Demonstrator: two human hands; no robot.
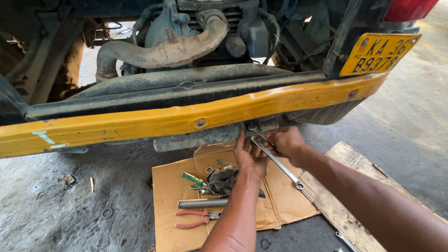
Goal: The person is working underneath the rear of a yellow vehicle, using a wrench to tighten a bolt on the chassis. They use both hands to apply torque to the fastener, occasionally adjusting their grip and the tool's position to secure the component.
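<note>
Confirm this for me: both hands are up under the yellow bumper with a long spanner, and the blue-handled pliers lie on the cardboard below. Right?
Not quite. In the head view the pliers on the cardboard have red handles, not blue. The rest holds: left hand and right hand work a long spanner under the yellow bumper.

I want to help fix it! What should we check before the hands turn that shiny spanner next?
1. Spanner held by right hand: ok.
2. Left hand steadying near its top end: ok.
3. Spanner head seated on the bolt under the yellow bumper: cannot tell, hidden.
4. Red-handled pliers in reach on the cardboard: ok.
5. Metal pipe lying flat: ok.
</note>
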